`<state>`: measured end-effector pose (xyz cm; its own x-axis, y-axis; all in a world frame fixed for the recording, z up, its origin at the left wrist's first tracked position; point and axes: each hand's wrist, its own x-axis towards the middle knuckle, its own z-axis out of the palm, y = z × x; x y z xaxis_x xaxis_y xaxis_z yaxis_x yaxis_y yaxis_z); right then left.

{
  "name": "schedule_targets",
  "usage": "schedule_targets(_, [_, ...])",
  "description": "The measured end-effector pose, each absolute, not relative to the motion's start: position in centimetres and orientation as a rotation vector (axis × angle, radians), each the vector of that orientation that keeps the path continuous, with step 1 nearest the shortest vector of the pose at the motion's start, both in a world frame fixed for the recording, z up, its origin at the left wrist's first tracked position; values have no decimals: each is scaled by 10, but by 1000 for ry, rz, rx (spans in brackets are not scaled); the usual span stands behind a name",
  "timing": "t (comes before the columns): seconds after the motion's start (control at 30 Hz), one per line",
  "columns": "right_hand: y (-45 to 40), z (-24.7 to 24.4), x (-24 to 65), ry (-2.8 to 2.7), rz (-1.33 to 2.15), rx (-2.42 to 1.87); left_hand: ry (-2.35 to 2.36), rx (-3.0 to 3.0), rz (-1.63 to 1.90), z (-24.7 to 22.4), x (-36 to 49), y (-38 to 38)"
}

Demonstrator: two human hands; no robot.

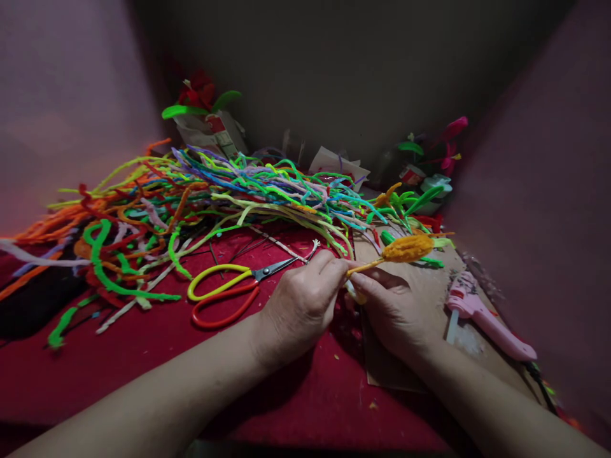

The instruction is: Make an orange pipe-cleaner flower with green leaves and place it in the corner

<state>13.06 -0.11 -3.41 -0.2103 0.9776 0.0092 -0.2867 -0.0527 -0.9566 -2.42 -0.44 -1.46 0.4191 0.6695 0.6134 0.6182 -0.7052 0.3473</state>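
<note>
An orange pipe-cleaner flower (pixel 408 249) with a fuzzy oval head and a thin stem is held out over the table. My left hand (pixel 312 292) is closed, its fingers pinched near the lower end of the stem. Just below the stem, my right hand (pixel 389 305) is closed too, thumb and fingers meeting at the same spot. A small pale whitish-yellow piece (pixel 354 292) shows between the two hands; its kind is unclear. Beside my left hand lie scissors (pixel 224 289) with one yellow and one red handle, blades pointing toward the hand.
A tangled heap of colourful pipe cleaners (pixel 267 184) spans the back of the red-covered table (pixel 286 407). On the right, a pink glue gun (pixel 491 318) rests on a cardboard sheet (pixel 391 372). Pipe-cleaner flowers (pixel 198 92) stand in a carton behind, near walls on both sides.
</note>
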Motion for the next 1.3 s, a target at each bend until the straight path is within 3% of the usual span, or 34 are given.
schedule_targets(0.2, [-2,-29,132,-1084,1609,-797,1165,2246,1272,-6,-21,-6])
schedule_targets(0.37, [0,-26,133,-1077,1592,-809,1170,1708,1035,5,-19,-8])
schedule_targets(0.6, [0,-23,131,-971,1710,-823,823,1056,730,2,-26,-1])
schedule_targets(0.8, [2,-27,132,-967,1638,-831,908,1261,714,1,-26,1])
schedule_targets(1.07, [1,-25,131,-998,1536,-884,1144,2069,1109,-5,-20,-5])
schedule_targets(1.3, [-1,-26,133,-1121,1566,-847,1194,1791,1051,-1,-19,-7])
